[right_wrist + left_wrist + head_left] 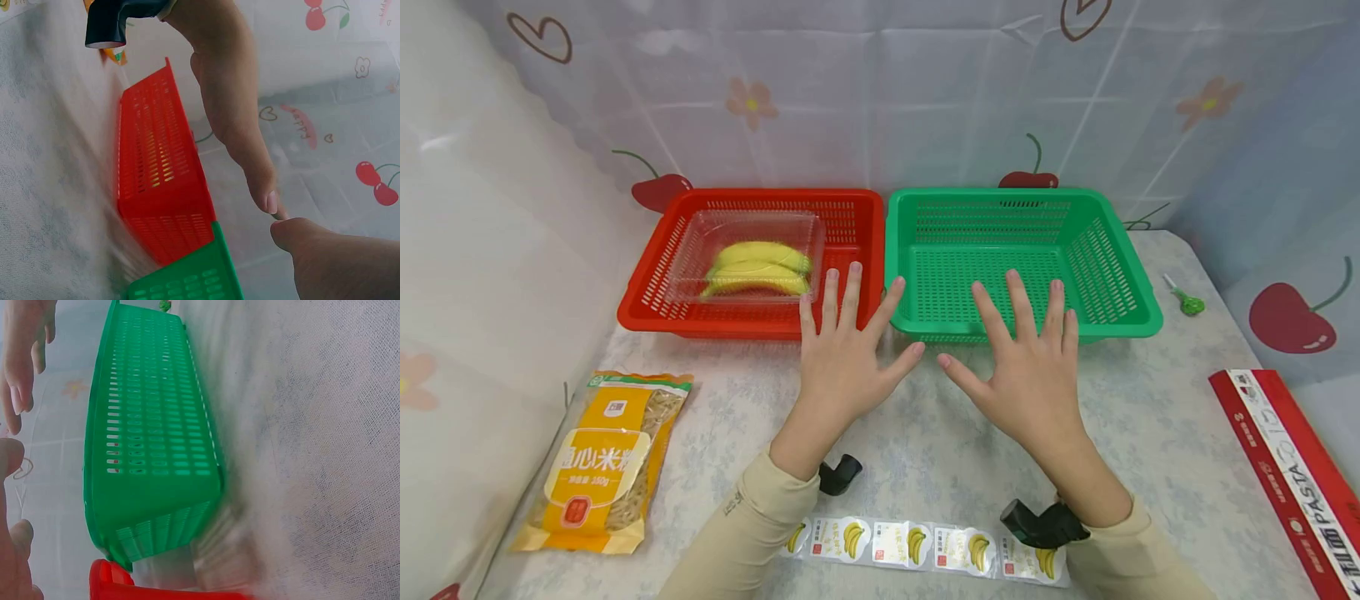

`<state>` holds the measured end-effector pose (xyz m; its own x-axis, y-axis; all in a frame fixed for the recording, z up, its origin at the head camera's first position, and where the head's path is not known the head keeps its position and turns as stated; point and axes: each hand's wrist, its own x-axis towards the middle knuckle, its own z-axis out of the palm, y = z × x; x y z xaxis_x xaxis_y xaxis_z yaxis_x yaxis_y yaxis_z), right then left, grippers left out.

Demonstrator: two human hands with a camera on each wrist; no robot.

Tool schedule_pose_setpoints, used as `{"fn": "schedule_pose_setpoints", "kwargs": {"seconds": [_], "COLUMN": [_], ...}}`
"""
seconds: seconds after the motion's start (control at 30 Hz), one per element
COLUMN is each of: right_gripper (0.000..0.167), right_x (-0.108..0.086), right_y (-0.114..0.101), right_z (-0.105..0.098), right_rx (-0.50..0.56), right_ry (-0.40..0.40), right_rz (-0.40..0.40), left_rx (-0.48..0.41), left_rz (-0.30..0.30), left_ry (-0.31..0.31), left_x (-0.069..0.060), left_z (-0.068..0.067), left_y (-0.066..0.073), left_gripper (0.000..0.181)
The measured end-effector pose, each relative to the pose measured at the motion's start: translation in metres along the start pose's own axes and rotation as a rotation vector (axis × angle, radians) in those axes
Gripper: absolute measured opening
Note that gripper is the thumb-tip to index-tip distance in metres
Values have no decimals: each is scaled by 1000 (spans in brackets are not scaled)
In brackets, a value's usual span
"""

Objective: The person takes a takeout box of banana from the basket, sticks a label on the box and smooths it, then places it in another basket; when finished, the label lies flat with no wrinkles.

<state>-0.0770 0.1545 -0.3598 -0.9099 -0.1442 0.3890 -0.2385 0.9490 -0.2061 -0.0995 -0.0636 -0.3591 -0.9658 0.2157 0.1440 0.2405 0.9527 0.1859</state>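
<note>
Both hands hover palm down with fingers spread and hold nothing. My left hand (844,367) is over the table, its fingertips by the front right of the red basket (651,319). Inside that basket sits a clear plastic box (688,265) with yellow bananas (760,271) visible in it. My right hand (1033,379) has its fingertips over the front of the green basket (985,258), which stands beside the red one. In the left wrist view the green basket (150,406) shows from its side. The right wrist view shows the red basket (156,137) below the left hand (231,94).
A strip of banana stickers (901,543) lies at the near edge between the forearms. On the left lies a yellow noodle bag (597,467). A long red pasta box (1292,483) is at the right edge, with a green lollipop (1191,303) behind it. A patterned curtain hangs behind.
</note>
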Motion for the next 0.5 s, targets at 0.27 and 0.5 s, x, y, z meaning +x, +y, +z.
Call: {"fn": "schedule_pose_setpoints", "kwargs": {"seconds": [0.27, 0.5], "right_gripper": [92, 91], "right_x": [0, 4], "right_y": [3, 6], "right_z": [-1, 0], "right_rx": [19, 62], "right_ry": [-1, 20], "right_rz": [-4, -32], "left_rx": [4, -13], "left_rz": [2, -19], "left_ry": [5, -1], "left_x": [1, 0], "left_z": [1, -1], "left_y": [-2, -9], "left_gripper": [82, 84]}}
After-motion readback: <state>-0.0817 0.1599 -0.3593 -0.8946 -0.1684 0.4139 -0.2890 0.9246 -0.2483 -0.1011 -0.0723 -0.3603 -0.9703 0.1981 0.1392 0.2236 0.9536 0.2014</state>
